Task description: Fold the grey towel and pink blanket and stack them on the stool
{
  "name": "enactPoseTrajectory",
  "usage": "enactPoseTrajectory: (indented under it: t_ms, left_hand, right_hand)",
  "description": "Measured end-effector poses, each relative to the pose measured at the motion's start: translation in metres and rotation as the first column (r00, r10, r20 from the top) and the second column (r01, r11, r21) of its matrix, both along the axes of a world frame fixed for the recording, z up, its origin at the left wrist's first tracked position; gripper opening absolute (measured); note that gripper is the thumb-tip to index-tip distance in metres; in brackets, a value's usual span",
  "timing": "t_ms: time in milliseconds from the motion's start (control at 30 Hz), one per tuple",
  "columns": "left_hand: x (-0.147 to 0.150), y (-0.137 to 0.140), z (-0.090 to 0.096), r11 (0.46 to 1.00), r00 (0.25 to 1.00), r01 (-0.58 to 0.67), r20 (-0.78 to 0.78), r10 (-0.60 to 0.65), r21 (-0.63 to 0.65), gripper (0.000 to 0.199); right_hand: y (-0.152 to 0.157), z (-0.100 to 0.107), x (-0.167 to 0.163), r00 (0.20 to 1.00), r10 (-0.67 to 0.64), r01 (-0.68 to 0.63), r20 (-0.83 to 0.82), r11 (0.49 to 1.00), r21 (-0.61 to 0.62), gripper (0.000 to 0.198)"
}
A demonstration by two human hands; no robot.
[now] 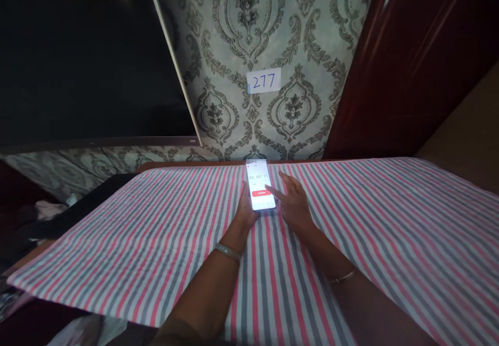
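Note:
A lit smartphone point(260, 200) is held upright over the far part of the striped cloth, its white screen showing a timer at about 00:00:11 above a red button. My left hand point(246, 208) grips the phone from its left side and lower edge, with part of the fingers hidden behind it. On the other side, my right hand point(294, 200) has its fingers apart and holds nothing. One finger of it reaches over the screen just above the red button; whether it touches the glass I cannot tell.
A pink, grey and white striped cloth point(175, 231) covers the table. Behind it rises a patterned wall with a paper label point(264, 80) reading 277. A large dark television point(89, 60) is at left, a dark red glossy panel point(405, 65) at right. Assorted items lie at far left.

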State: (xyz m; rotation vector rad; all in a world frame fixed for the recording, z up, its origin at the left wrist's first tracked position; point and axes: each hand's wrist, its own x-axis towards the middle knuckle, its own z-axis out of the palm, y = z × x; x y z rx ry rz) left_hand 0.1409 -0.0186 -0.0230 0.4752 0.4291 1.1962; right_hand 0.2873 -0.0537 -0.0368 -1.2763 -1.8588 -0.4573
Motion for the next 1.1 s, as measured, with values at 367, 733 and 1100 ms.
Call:
enactPoseTrajectory:
  t_ms: [367,733,1100]
  left_hand:
    - [0.0005,-0.0015,0.0065,0.999,1.0,-0.03,-0.003,0.03,-0.035,0.062]
    - [-0.0002,0.0005,0.0004,1.0,1.0,-0.023,0.0,0.023,-0.018,0.06]
    - [0.0005,-0.0019,0.0046,0.998,0.999,-0.046,-0.019,0.045,-0.038,0.055]
  right_hand:
    - [-0.0034,-0.0016,-0.0048,0.999,0.027,-0.026,0.036,0.999,-0.026,0.059]
    - [-0.001,-0.0018,-0.0018,0.998,0.05,-0.05,0.029,0.999,-0.017,0.055]
    - [0.0022,-0.0052,0.0003,1.0,0.022,-0.022,0.012,1.0,-0.022,0.061]
